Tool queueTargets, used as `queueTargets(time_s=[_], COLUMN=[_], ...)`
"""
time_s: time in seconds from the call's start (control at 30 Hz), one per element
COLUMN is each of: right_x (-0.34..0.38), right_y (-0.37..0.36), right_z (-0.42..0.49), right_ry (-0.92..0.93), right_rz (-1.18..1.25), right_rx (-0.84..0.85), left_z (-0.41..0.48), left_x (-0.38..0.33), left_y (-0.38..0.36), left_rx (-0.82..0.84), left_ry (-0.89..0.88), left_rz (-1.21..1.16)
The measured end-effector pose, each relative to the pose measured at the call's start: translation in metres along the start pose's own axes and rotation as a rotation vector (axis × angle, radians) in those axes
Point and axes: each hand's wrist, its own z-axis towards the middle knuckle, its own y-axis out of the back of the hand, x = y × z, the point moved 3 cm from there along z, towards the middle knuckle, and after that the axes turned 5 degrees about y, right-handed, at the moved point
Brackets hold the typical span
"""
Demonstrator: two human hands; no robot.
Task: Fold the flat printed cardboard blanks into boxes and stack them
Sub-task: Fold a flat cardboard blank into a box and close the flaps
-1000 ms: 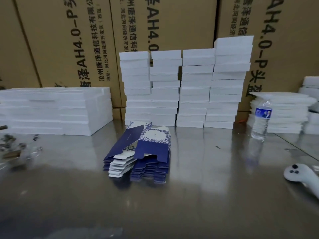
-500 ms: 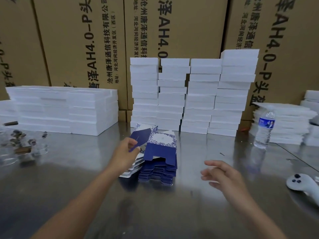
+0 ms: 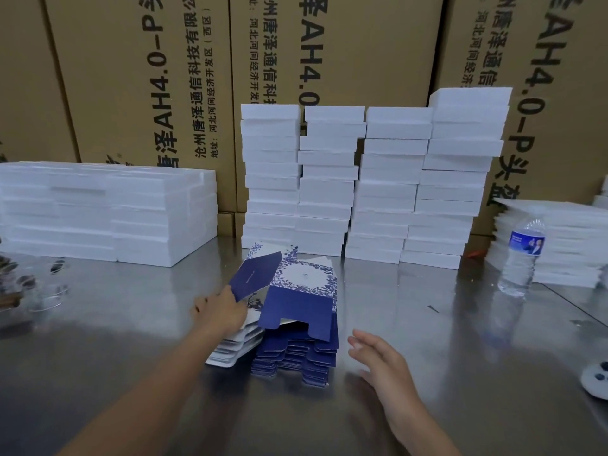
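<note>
The head view shows us a shiny steel table (image 3: 427, 373) with a pile of flat blue-and-white printed cardboard blanks (image 3: 296, 350) near its middle. The left hand (image 3: 219, 311) is closed on the lower edge of a dark blue cardboard flap (image 3: 255, 274), which stands tilted up from the left side of the pile; the fingers pinch this flap, and the hand lies over the white edges of the blanks below. The right hand (image 3: 381, 358) is apart from the pile, just to its right and a little nearer to us, with the fingers spread and holding nothing. On top of the pile the uppermost blank shows a white panel with a blue flower border.

Along the far edge of the table we see four tall stacks of white folded boxes (image 3: 368, 179), close together and standing in front of big brown cardboard cartons with black printed letters (image 3: 138, 77). Toward the far left corner there is a wide low block of white boxes (image 3: 108, 212). Toward the far right a clear plastic water bottle with a blue label (image 3: 521, 258) stands upright, just beside a lower heap of white flat pieces (image 3: 572, 238). At the right edge a white controller with dark buttons (image 3: 597, 380) is partly in the frame.
</note>
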Motion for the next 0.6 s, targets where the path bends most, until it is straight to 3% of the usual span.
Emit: queueTargets(time_s=[0.17, 0.37, 0.53, 0.6], right_x=[0.006, 0.027, 0.021, 0.016], right_y=[-0.007, 0.001, 0.023, 0.030], right_z=[0.000, -0.007, -0.013, -0.014], right_ry=[0.055, 0.105, 0.111, 0.106], right_rz=[0.024, 0.096, 0.061, 0.061], right_rx=[-0.012, -0.032, -0.047, -0.038], left_z=[-0.021, -0.086, -0.135, -0.152], left_x=[-0.011, -0.042, -0.066, -0.074], left_y=[0.019, 0.036, 0.026, 0.027], left_rx=[-0.110, -0.273, -0.243, -0.207], left_ry=[0.020, -0.135, -0.180, -0.217], left_rz=[-0.141, -0.371, -0.412, -0.568])
